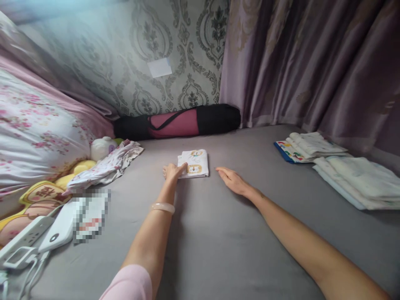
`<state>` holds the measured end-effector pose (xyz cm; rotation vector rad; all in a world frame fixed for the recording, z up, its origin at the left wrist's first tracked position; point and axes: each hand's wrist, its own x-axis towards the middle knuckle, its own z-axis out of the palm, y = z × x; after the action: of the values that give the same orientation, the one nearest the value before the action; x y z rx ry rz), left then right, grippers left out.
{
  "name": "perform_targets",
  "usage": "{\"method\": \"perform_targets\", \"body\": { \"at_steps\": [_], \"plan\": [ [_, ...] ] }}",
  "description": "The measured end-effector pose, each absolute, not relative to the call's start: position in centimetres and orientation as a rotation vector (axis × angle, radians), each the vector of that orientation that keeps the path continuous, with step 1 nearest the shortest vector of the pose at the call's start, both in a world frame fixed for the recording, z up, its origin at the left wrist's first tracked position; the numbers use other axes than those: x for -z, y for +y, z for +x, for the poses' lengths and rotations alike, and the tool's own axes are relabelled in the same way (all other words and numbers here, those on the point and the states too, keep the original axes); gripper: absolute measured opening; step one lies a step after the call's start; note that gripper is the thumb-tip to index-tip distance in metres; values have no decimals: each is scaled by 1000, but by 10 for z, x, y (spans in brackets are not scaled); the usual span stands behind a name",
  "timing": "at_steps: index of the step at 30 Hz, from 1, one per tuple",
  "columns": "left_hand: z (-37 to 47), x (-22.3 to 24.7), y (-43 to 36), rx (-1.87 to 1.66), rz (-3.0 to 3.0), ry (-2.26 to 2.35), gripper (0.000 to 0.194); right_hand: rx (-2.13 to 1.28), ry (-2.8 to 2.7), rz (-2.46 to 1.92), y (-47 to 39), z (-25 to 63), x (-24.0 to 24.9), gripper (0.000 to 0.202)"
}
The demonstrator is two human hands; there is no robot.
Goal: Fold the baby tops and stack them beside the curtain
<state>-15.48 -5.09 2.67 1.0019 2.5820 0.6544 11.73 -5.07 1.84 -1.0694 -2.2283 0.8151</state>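
While the left hand is touching a flat, rectangular folded printed cloth, grip unclear, the right hand is holding nothing, fingers straight. Smooth grey sheeting is lying beneath.

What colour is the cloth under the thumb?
The folded cloth is white with yellowish prints, best seen in the head view.

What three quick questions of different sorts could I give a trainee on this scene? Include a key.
1. Which hand touches the folded printed cloth?
2. True or false: the pale bangle is on the right arm.
3. What lies along the wall, beyond the cloth: A) a long black-and-burgundy bag, B) a stack of books, C) a lamp?

Key: 1. The left hand; the right hand is apart from it. 2. False. 3. A.
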Motion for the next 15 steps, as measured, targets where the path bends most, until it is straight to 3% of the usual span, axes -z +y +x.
{"method": "perform_targets", "body": {
  "at_steps": [10, 15],
  "plan": [
    [-147, -39, -34, -733, 943, 2471, 24, -1026, -1675, -1225, -28, 115, -6, 38],
    [-142, -52, -39, -860, 991, 2305, 20, -1135, -1539, -1220, -26, 127, -13, 39]
  ]
}}
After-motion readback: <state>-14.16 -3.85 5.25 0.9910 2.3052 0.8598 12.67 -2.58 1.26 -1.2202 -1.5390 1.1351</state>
